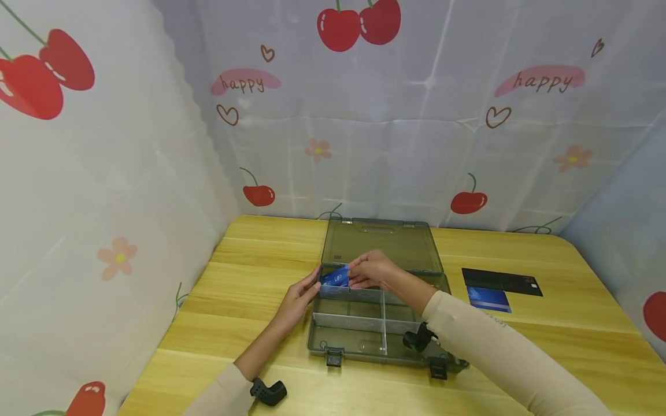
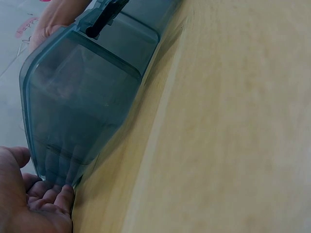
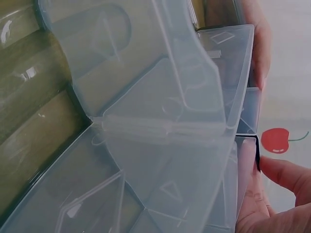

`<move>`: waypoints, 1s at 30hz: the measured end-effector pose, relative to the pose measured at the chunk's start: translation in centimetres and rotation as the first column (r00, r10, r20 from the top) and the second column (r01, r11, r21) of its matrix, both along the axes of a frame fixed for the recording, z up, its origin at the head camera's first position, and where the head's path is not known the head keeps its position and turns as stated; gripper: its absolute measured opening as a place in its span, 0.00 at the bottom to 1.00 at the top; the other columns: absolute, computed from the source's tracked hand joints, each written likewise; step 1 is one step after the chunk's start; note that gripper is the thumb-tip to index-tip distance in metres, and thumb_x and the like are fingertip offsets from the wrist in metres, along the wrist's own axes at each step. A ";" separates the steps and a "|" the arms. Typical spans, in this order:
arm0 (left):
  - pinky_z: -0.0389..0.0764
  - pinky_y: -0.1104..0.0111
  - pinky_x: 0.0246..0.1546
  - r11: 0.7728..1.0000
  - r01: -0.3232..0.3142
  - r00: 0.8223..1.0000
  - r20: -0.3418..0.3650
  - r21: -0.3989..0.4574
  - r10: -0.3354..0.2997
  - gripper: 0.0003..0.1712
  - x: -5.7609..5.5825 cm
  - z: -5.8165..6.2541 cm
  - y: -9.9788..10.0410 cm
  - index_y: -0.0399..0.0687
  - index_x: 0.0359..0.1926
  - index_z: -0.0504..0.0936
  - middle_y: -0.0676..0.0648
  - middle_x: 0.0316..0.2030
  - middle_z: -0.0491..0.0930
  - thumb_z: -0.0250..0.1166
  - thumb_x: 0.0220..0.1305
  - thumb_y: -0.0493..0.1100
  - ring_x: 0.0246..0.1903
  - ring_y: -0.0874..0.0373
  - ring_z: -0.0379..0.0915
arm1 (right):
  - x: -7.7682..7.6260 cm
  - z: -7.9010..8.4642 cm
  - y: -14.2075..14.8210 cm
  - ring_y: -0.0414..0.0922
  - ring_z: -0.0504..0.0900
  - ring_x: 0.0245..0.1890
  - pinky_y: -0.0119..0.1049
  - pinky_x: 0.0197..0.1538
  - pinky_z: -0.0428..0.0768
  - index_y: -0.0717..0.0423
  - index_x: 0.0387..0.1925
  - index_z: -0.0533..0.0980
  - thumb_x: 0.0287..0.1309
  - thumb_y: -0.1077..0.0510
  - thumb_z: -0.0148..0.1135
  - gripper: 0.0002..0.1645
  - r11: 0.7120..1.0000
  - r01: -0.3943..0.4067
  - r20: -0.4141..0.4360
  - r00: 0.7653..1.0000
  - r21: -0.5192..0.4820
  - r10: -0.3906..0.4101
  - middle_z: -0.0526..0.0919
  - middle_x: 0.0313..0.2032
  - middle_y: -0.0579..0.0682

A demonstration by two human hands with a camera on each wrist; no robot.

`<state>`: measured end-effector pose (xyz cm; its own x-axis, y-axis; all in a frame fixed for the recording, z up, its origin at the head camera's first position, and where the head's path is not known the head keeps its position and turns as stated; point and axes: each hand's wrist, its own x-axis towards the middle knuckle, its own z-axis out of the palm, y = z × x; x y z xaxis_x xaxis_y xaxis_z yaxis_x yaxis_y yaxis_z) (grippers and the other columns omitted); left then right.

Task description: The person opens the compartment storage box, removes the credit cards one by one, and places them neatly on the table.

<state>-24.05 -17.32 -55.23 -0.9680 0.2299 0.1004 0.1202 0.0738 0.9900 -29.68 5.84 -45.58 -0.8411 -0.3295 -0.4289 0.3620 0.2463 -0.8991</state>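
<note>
A smoky translucent organizer box (image 1: 348, 335) lies with its lid (image 1: 382, 242) folded back. In its back-left compartment a blue card (image 1: 335, 277) stands tilted, its right end pinched by my right hand (image 1: 372, 270). My left hand (image 1: 298, 297) rests on the box's left side near that compartment, fingertips at the rim. In the left wrist view, the left hand (image 2: 41, 199) touches the box's outer wall (image 2: 82, 97). Clear dividers (image 3: 165, 121) cover much of the right wrist view, where the right hand's thumb (image 3: 282, 174) meets a thin dark edge.
Right of the box, two black cards (image 1: 481, 279) lie beside another blue card (image 1: 489, 299) on the wooden table (image 1: 250, 254). Two latches (image 1: 334, 358) hang at the box's front edge. A cherry-printed curtain (image 1: 374, 138) encloses the back and sides.
</note>
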 end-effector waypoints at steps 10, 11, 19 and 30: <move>0.64 0.54 0.71 1.000 -0.005 1.000 0.012 0.002 0.005 0.31 -0.1 -0.2 0.0 0.48 0.77 0.62 0.48 0.76 0.58 0.55 0.79 0.49 0.74 0.50 0.56 | 0.0 0.5 -0.1 0.47 0.88 0.27 0.41 0.38 0.89 0.73 0.50 0.78 0.63 0.72 0.62 0.14 1.000 0.008 0.004 1.000 -0.013 -0.008 0.87 0.30 0.61; 0.64 0.55 0.70 1.000 -0.006 1.000 0.014 0.003 0.005 0.32 -0.1 -0.2 0.0 0.48 0.77 0.62 0.48 0.76 0.58 0.56 0.79 0.50 0.74 0.51 0.56 | 0.0 0.6 -0.1 0.47 0.88 0.27 0.41 0.38 0.89 0.73 0.50 0.78 0.63 0.72 0.62 0.14 1.000 0.010 0.000 1.000 -0.011 -0.010 0.87 0.31 0.61; 0.63 0.53 0.70 1.000 -0.003 1.000 -0.008 0.010 0.003 0.32 -0.2 -0.1 0.1 0.44 0.77 0.62 0.43 0.76 0.57 0.55 0.79 0.48 0.74 0.47 0.55 | 0.0 1.0 0.3 0.48 0.88 0.29 0.42 0.39 0.89 0.72 0.53 0.79 0.63 0.71 0.63 0.16 0.999 0.048 0.004 0.999 -0.020 -0.048 0.87 0.32 0.62; 0.63 0.56 0.70 0.999 -0.001 1.000 0.012 0.045 0.000 0.31 -0.2 -0.1 0.1 0.42 0.76 0.62 0.43 0.76 0.58 0.56 0.79 0.46 0.74 0.48 0.54 | 0.4 2.3 1.9 0.47 0.87 0.27 0.41 0.42 0.89 0.73 0.54 0.77 0.65 0.70 0.62 0.16 0.990 0.113 0.021 0.994 -0.087 -0.112 0.85 0.34 0.62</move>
<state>-24.25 -17.24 -55.28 -0.9693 0.2249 0.0993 0.1086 0.0293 0.9937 -29.24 7.75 -43.25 -0.8680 -0.2702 -0.4166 0.3977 0.1239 -0.9091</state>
